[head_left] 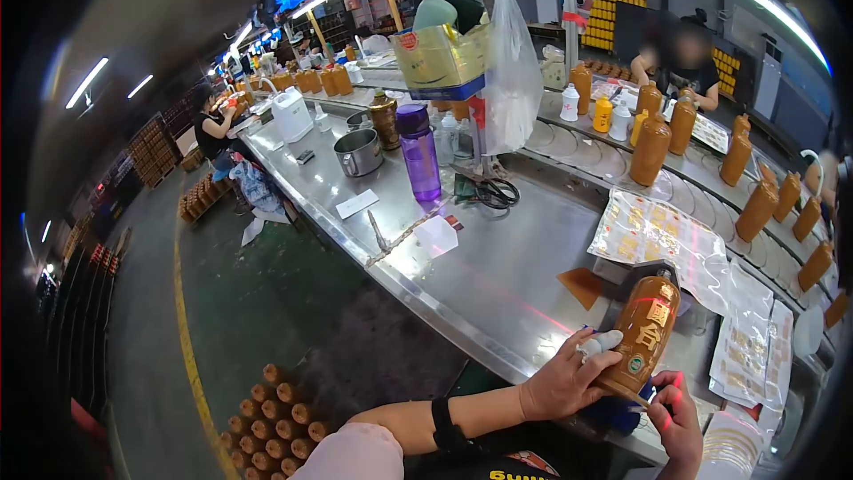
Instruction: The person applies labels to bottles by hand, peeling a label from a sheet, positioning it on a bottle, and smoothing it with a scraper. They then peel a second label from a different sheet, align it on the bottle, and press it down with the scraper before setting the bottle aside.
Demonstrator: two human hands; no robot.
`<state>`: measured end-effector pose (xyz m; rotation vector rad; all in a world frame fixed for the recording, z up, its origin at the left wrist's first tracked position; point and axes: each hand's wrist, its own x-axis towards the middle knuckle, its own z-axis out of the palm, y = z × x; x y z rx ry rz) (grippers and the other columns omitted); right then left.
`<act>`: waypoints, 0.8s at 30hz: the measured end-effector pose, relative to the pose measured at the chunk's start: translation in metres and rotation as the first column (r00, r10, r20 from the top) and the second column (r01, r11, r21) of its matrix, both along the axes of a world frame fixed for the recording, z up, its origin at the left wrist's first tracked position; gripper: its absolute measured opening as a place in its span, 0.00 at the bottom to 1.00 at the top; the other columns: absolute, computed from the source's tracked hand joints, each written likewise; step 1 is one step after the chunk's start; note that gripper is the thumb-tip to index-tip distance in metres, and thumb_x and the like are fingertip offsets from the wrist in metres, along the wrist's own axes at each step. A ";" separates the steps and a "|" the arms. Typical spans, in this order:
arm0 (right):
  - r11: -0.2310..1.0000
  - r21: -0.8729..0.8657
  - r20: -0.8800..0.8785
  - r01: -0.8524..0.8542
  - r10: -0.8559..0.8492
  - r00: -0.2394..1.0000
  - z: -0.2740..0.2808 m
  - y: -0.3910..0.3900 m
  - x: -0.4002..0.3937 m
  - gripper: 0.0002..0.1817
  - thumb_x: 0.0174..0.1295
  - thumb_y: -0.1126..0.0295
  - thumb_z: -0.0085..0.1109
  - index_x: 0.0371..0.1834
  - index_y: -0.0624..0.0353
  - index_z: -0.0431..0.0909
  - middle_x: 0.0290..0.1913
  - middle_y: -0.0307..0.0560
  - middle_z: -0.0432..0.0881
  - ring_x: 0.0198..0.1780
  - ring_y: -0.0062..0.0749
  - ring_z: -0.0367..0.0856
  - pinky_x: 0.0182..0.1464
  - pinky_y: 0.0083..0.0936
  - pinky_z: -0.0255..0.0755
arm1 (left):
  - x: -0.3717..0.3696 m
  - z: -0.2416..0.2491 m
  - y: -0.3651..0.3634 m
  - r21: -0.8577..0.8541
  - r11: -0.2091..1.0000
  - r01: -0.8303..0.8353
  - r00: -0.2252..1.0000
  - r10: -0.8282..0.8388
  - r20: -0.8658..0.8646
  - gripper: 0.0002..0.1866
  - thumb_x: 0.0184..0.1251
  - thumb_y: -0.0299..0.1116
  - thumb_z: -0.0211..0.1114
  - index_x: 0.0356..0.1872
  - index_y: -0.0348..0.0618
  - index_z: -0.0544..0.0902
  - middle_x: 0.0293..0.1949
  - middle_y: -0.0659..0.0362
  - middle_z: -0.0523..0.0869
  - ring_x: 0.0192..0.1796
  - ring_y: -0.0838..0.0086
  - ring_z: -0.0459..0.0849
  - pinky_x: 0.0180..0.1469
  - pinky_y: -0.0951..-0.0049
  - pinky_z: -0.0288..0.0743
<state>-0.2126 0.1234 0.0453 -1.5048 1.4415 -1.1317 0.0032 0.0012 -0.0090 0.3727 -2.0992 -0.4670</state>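
Observation:
A brown bottle [646, 324] with gold characters and a small green round label leans tilted on a dark rest at the near table edge, its neck pointing away. My left hand [569, 376] is closed round the bottle's lower left side, with white covers on some fingertips. Close to the bottle's base, my right hand [677, 418] is closed in a pinch at the end of a thin tan strip [625, 390]. Red light lines fall across the bottle and my right fingers. Sheets of gold stickers [662, 236] lie just beyond the bottle.
A purple drink bottle [419, 156], a metal mug [358, 153] and black scissors [493, 193] stand or lie on the metal table [498, 289]. Brown bottles [651, 151] line the conveyor at right. More bottles [275, 427] stand on the floor. Another person [689, 71] sits across.

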 end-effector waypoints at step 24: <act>0.994 -0.107 -0.065 -0.025 0.018 0.998 -0.014 -0.003 -0.011 0.13 0.51 0.76 0.68 0.25 0.58 0.68 0.42 0.49 0.70 0.49 0.39 0.69 0.52 0.28 0.65 | 0.019 -0.021 0.007 -0.060 0.997 0.044 0.996 -0.048 -0.079 0.13 0.58 0.23 0.63 0.44 0.49 0.81 0.49 0.54 0.83 0.51 0.55 0.78 0.56 0.54 0.72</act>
